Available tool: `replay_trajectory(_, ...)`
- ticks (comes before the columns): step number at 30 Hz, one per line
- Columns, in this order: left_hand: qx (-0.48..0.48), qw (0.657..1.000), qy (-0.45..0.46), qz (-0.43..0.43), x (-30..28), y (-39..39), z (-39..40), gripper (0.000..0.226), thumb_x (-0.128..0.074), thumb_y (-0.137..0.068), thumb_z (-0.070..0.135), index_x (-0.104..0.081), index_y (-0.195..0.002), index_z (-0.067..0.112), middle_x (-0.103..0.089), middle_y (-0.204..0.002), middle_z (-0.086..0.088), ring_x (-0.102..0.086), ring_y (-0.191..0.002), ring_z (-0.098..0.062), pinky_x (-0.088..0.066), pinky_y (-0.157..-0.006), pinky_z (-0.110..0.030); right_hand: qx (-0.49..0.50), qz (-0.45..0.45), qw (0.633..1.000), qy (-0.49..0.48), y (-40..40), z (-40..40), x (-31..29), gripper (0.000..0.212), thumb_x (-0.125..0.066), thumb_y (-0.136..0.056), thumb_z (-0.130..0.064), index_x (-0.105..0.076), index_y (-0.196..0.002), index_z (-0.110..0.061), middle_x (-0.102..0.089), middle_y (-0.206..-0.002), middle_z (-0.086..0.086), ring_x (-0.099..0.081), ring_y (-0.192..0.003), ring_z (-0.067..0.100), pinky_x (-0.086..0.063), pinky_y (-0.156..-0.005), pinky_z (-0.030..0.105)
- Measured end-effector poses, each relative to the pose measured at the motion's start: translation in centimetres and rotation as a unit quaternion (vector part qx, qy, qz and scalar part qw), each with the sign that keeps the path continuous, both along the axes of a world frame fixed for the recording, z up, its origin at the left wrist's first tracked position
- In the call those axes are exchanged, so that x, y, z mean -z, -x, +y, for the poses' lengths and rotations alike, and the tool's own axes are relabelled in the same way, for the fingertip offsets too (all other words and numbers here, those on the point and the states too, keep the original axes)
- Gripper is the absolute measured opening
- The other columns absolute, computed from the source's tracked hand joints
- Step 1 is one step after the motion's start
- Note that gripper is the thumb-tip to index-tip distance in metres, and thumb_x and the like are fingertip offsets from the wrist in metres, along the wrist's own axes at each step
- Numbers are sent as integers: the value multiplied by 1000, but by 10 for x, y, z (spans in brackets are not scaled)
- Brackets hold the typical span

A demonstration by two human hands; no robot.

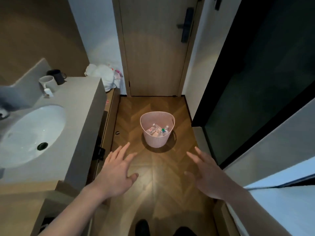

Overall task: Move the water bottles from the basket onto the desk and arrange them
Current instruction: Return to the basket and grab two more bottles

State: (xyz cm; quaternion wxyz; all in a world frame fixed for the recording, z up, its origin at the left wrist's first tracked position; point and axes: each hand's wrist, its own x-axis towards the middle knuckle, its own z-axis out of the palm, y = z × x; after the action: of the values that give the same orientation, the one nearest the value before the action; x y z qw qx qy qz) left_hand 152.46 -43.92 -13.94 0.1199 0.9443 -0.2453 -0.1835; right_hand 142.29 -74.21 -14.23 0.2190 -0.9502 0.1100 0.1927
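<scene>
A pink plastic basket (156, 141) stands on the wooden floor in front of a closed door. Inside it lie several clear water bottles (156, 129), one with a green cap (163, 129). My left hand (119, 169) is stretched out with fingers spread, below and left of the basket, holding nothing. My right hand (207, 172) is likewise spread, below and right of the basket, holding nothing. Both hands are apart from the basket.
A grey counter (76, 99) with a white sink (32, 133) runs along the left, bearing a white mug (49, 83), a black mug (57, 76) and a white plastic bag (104, 75). A dark glass panel (255, 82) borders the right. The wooden door (153, 48) closes the passage ahead.
</scene>
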Motion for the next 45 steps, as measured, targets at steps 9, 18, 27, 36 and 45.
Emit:
replay_trajectory(9,10,999,-23,26,19,-136,-91,76,-53,-99,58,-16,-163,40,18,-172,6,16,-159,-21,2,-130,-46,21,20,999,-27,-122,-75,29,77,-49,-104,-62,-7,-167,-45,11,-175,-16,10,-163,19,-9,-130,48)
replay_trajectory(18,-57,997,-17,43,37,-238,-171,78,-53,-97,60,-15,-163,40,17,-172,7,14,-159,-22,1,-130,-45,-45,50,996,-57,-269,-150,45,77,-51,-105,-57,-9,-168,-41,13,-175,-15,13,-163,19,-5,-131,46)
replay_trajectory(27,-85,992,-26,89,64,-329,-188,78,-55,-97,56,-16,-163,40,13,-173,6,13,-159,-22,3,-129,-45,-80,77,992,-54,-397,-167,66,78,-53,-105,-53,-8,-168,-42,12,-176,-13,13,-163,21,-9,-131,51)
replay_trajectory(36,-48,986,-47,152,127,-485,-196,81,-58,-97,48,-13,-164,38,13,-173,2,12,-159,-26,4,-128,-46,-32,114,991,-64,-529,-163,118,77,-58,-104,-50,-12,-166,-45,11,-175,-17,10,-163,20,-15,-130,52)
replay_trajectory(45,26,967,-133,215,241,-616,-215,85,-63,-92,36,-19,-164,25,0,-171,-9,-4,-158,-38,-11,-128,-54,-25,50,998,-27,-625,-160,233,60,-60,-99,-42,-50,-155,-24,-47,-161,4,-47,-146,25,-41,-120,34)
